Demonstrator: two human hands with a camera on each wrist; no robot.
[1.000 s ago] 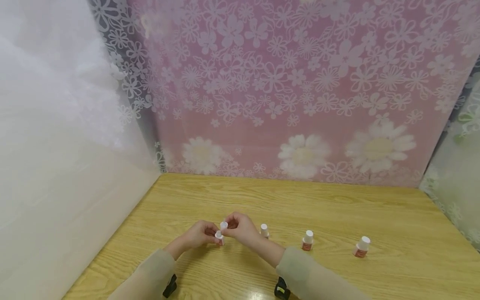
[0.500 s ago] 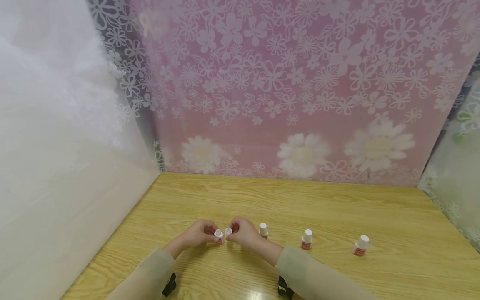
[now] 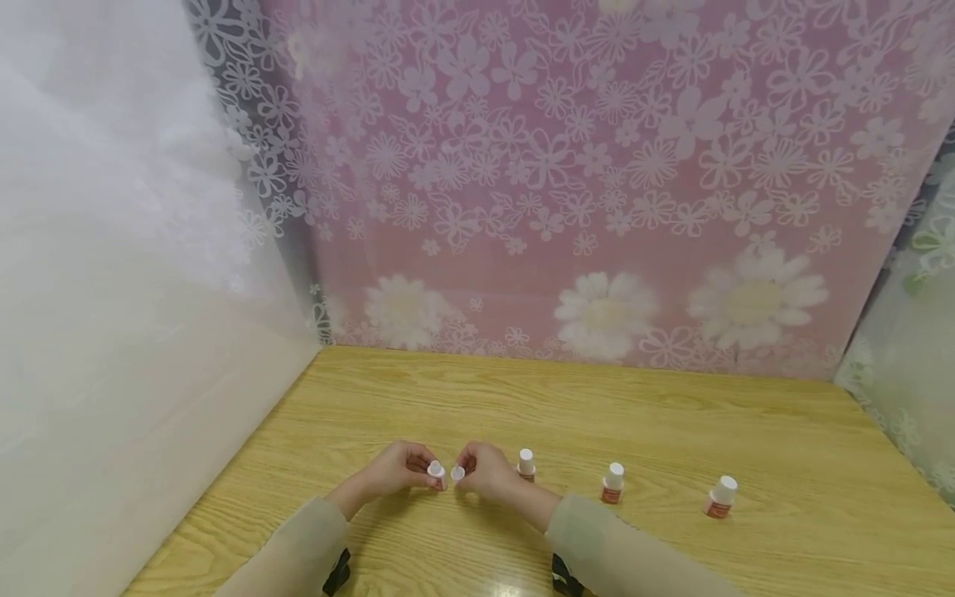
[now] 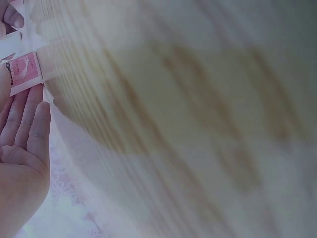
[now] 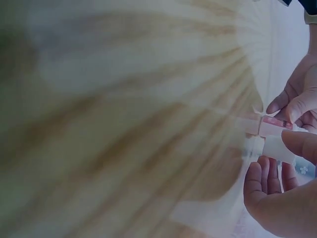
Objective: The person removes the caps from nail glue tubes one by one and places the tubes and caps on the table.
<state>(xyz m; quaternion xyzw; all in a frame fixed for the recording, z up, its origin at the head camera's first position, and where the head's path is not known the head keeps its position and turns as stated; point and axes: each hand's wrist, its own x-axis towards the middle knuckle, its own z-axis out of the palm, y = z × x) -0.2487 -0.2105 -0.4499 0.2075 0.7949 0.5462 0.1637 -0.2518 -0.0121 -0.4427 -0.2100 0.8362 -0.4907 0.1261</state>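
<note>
Pinching the small white bottle (image 3: 438, 481) between thumb and fingers, my left hand (image 3: 391, 470) has it roughly upright, its narrow neck uncapped. Its pink label (image 4: 26, 70) faces the left wrist view, with a pale swoosh and dark lettering too small and blurred for me to read. Just to its right, my right hand (image 3: 488, 473) pinches the white cap (image 3: 458, 473), apart from the neck, its hollow side showing. Both hands are low over the wood-grain table (image 3: 567, 398); I can't tell if the bottle touches it. Further right stand three capped bottles: a near one (image 3: 525, 461), a middle one (image 3: 613, 484) and a far one (image 3: 720, 497), their red labels illegible from here.
</note>
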